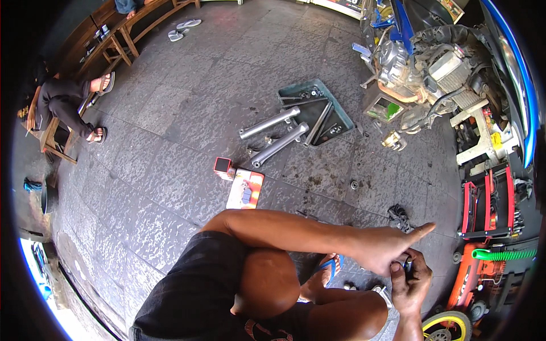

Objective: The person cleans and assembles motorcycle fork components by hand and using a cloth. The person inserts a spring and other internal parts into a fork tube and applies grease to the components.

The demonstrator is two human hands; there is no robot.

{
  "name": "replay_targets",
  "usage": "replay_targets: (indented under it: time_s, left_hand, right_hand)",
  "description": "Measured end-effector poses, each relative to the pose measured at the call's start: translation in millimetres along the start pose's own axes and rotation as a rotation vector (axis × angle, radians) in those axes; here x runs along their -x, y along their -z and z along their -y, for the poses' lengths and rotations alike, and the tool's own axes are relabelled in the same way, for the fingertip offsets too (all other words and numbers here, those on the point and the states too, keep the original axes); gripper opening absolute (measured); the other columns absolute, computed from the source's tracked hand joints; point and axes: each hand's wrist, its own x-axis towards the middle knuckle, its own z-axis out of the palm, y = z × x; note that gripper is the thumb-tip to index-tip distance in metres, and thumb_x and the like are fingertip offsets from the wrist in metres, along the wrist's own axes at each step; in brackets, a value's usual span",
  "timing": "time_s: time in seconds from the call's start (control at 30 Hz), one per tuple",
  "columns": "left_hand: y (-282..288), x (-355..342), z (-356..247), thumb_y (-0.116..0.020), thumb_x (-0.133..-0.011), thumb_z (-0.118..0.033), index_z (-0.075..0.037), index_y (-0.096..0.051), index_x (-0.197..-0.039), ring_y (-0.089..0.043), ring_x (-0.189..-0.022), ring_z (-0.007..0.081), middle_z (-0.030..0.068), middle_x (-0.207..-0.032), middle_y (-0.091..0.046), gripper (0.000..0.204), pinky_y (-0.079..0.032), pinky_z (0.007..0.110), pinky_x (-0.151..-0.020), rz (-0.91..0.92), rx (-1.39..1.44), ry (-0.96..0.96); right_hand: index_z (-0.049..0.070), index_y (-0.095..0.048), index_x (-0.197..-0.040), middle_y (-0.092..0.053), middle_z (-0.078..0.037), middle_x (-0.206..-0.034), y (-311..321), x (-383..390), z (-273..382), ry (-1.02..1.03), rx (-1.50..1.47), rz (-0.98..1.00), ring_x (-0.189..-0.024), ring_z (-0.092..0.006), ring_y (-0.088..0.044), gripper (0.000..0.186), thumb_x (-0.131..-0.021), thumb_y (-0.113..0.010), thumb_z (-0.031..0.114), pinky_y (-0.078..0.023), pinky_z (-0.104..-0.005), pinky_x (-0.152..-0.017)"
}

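My left hand (384,248) reaches across from the left, one finger stretched out to the right and the others curled down, mostly hidden. Just below it, my right hand (412,281) is closed with bent fingers around a small dark, shiny part (407,263). The two hands meet at this part, and its kind is too small and covered to make out. Beyond them lies a crumpled dark rag (398,217) on the floor. Metal pieces (382,294) partly show beside my knee, under the hands.
Two silver fork tubes (280,145) lie by a green-grey tray (325,94) of parts. A red box (223,166) and a parts package (245,189) are nearer. Right stand a partly stripped motorcycle (449,68), a red tool rack (489,204) and an orange tank (463,275). A person (65,108) sits left.
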Motion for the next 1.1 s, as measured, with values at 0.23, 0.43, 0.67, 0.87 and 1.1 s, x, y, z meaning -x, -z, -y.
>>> replay_targets:
  time_s: [0.23,0.43,0.67,0.87,1.1]
  left_hand:
    - [-16.3,47.0,74.9,-0.071,-0.076,-0.021,-0.002,-0.066,-0.083,-0.069,-0.07,0.0388,0.0175,-0.074,-0.069,0.021,-0.054,0.048,-0.065,0.131,-0.341,0.348]
    - [-16.5,36.5,77.1,-0.066,-0.073,-0.012,-0.004,-0.072,-0.078,-0.072,-0.073,0.035,0.0164,-0.075,-0.071,0.011,-0.057,0.047,-0.062,0.101,-0.678,0.327]
    - [18.1,25.6,43.0,-0.074,-0.075,-0.023,-0.007,-0.07,-0.089,-0.068,-0.077,0.0271,0.0076,-0.081,-0.071,0.022,-0.052,0.039,-0.068,0.062,-0.961,-0.02]
    - [96.5,73.5,27.1,-0.064,-0.095,-0.013,0.001,-0.066,-0.099,-0.057,-0.071,0.0147,0.0045,-0.083,-0.064,0.015,-0.046,0.03,-0.061,-1.455,-0.326,0.007]
    - [150.0,92.5,55.4,-0.066,-0.098,-0.031,0.005,-0.07,-0.107,-0.044,-0.062,0.0063,-0.0021,-0.074,-0.057,0.037,-0.036,0.023,-0.057,-1.218,0.579,0.164]
  right_hand:
    - [-0.002,-0.061,-0.1,-0.063,-0.006,-0.073,-8.2,14.1,-44.5,-0.222,-0.178,-0.014,-0.06,-0.0084,-0.052,0.035,-0.09,-0.071,0.029,-0.042,-0.0246,-0.053]
    - [-0.006,-0.063,-0.107,-0.066,-0.011,-0.074,-23.9,17.2,-94.6,-0.655,-0.755,0.173,-0.048,-0.0097,-0.05,0.035,-0.085,-0.079,0.016,-0.039,-0.0225,-0.044]
    - [-0.006,-0.064,-0.12,-0.065,-0.014,-0.073,-64.2,25.9,-134.1,-0.575,-1.202,0.025,-0.044,-0.006,-0.041,0.047,-0.083,-0.082,0.016,-0.027,-0.0204,-0.038]
    - [-0.008,-0.065,-0.118,-0.064,-0.014,-0.071,-75.1,43.1,-153.3,-0.502,-1.306,-0.095,-0.046,-0.0072,-0.044,0.048,-0.082,-0.083,0.019,-0.029,-0.0193,-0.039]
    - [-0.01,-0.063,-0.118,-0.064,-0.015,-0.072,-71.5,47.9,-156.2,-0.459,-1.325,-0.103,-0.046,-0.0068,-0.044,0.05,-0.082,-0.083,0.019,-0.027,-0.019,-0.04]
